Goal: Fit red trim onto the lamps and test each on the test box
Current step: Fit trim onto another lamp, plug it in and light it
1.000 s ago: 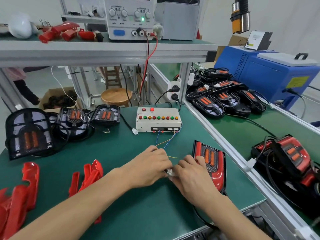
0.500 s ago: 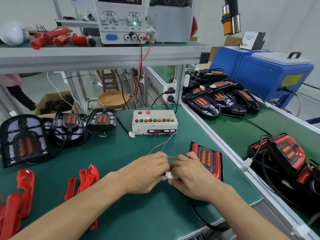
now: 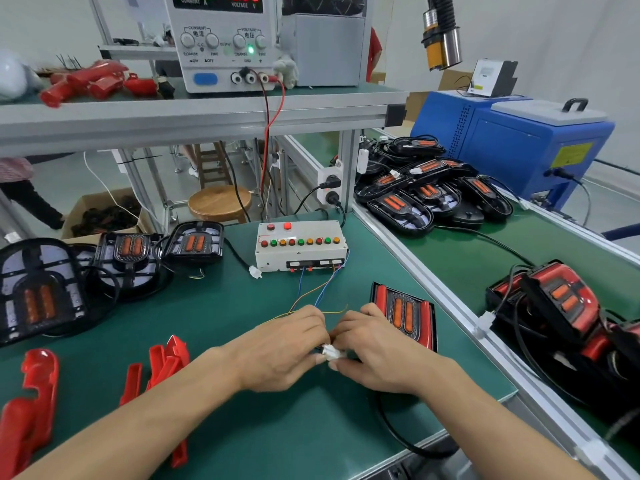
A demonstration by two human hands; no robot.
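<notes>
The step looks like testing. Just in front of the white test box with coloured buttons (image 3: 300, 245), the left hand (image 3: 284, 348) and right hand (image 3: 372, 351) pinch small white plastic plugs (image 3: 329, 351) with curled fingers. The red-trimmed black lamp (image 3: 403, 315) lies right of the hands on the green desk (image 3: 277, 427). Next, I think, push the plugs together and watch the lamp.

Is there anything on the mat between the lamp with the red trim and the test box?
Only loose wires cross the mat there. Both hands, left and right, pinch the white connector beside the lamp, in front of the test box.
</notes>
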